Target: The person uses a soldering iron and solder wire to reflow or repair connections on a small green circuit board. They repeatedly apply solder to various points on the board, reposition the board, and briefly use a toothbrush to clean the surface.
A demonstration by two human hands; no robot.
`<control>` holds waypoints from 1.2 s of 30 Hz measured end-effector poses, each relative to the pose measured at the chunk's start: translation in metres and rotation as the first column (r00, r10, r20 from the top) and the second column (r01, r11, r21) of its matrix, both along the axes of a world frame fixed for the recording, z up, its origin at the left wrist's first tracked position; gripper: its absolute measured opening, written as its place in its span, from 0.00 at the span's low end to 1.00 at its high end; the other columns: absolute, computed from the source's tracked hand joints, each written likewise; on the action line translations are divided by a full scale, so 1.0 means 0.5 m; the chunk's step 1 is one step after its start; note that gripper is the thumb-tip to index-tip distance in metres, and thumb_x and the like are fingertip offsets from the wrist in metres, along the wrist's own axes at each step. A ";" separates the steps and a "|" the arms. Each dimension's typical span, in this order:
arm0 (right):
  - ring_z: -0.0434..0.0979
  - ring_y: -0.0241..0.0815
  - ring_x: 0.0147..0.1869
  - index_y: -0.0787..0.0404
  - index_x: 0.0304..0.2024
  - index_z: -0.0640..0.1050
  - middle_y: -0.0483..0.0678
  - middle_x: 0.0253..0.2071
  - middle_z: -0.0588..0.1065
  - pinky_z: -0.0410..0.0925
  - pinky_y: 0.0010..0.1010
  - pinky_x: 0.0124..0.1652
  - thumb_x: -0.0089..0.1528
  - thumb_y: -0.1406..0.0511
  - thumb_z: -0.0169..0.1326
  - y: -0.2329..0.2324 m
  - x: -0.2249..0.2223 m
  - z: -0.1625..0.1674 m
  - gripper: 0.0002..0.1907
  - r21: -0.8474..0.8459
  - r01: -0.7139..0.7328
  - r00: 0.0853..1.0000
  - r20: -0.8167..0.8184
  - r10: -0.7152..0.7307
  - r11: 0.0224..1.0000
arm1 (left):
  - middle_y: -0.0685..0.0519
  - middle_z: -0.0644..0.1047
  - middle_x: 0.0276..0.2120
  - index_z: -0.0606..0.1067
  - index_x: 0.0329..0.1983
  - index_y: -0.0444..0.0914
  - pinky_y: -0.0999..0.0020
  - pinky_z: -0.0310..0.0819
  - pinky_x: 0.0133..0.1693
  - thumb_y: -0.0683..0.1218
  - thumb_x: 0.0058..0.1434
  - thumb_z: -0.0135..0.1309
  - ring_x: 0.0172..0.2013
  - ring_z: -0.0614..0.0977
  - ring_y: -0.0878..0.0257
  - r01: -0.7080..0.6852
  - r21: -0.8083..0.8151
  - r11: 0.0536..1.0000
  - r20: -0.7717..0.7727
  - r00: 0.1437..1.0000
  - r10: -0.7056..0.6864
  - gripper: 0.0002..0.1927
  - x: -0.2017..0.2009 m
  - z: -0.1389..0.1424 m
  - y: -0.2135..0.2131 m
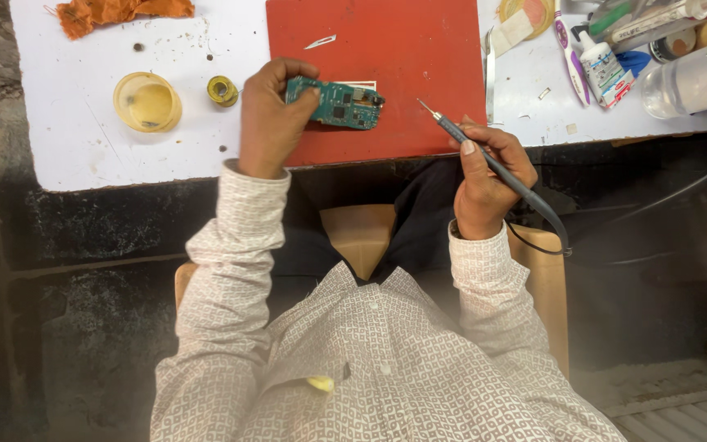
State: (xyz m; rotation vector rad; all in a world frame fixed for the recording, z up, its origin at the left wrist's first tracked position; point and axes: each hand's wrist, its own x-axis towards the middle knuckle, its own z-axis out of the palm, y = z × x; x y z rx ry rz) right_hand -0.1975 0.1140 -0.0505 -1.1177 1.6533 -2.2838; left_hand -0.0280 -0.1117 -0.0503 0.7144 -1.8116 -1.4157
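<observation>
My left hand (pixel 270 119) grips the left end of a small green circuit board (pixel 342 104), holding it over a red mat (pixel 403 57). A grey soldering iron (pixel 484 155) sits in my right hand (pixel 484 184) like a pen, its thin metal tip pointing up-left and stopping a short way right of the board, not touching it. The iron's dark cord (pixel 554 229) loops down past my right wrist. Both hands rest at the near edge of the white worktop (pixel 83 123).
A yellow round dish (pixel 147 102) and a small solder spool (pixel 222 90) lie left of the mat. An orange cloth (pixel 116 12) is at the far left. Bottles, tubes and a clear jar (pixel 693 82) crowd the far right. A scalpel blade (pixel 321 41) lies on the mat.
</observation>
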 end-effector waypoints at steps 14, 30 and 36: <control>0.83 0.42 0.45 0.69 0.45 0.78 0.54 0.39 0.80 0.73 0.44 0.66 0.68 0.70 0.58 0.002 0.037 0.002 0.07 0.048 -0.037 0.999 -0.007 0.037 0.998 | 0.46 0.80 0.39 0.70 0.47 0.31 0.71 0.81 0.39 0.34 0.64 0.54 0.35 0.84 0.64 0.189 0.636 0.748 -0.336 0.940 0.049 0.10 0.001 -0.011 0.071; 0.83 0.41 0.43 0.70 0.47 0.78 0.55 0.43 0.80 0.73 0.40 0.64 0.67 0.70 0.59 0.028 0.055 0.008 0.08 -0.049 -0.063 0.997 0.050 0.065 0.997 | 0.47 0.81 0.42 0.58 0.65 0.33 0.64 0.85 0.45 0.37 0.65 0.45 0.40 0.86 0.62 0.143 0.701 0.699 -0.113 0.990 -0.089 0.24 -0.016 0.025 0.140; 0.84 0.44 0.46 0.70 0.46 0.78 0.54 0.41 0.81 0.74 0.39 0.61 0.67 0.69 0.58 0.037 0.062 0.007 0.08 0.018 -0.071 0.997 -0.013 0.072 0.997 | 0.49 0.78 0.33 0.60 0.68 0.31 0.73 0.75 0.34 0.33 0.68 0.48 0.31 0.79 0.67 0.210 0.434 0.876 -0.219 0.968 -0.123 0.25 -0.025 -0.013 0.136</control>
